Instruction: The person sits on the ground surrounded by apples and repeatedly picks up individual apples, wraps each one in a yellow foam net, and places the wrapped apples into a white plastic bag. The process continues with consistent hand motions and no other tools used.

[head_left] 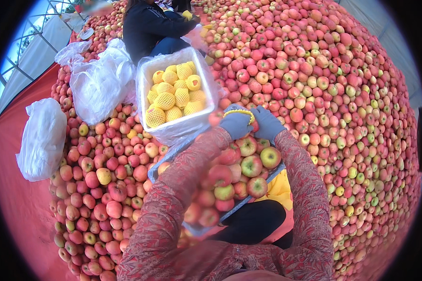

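Both my hands wear grey gloves and meet in front of me, over a blue-grey crate of loose apples. My left hand is closed on a yellow foam net sleeve, whose stretched rim arches over the fingers. Close against it, my right hand is closed around a red apple, mostly hidden by the gloves. How far the sleeve covers this apple cannot be made out. Just beyond my left hand stands a white foam box lined with clear plastic, holding several apples in yellow nets.
Loose apples heap up on the right and far side, with more at the left. White plastic bags lie left of the box. A person in dark clothes sits behind it. Yellow material lies by my leg.
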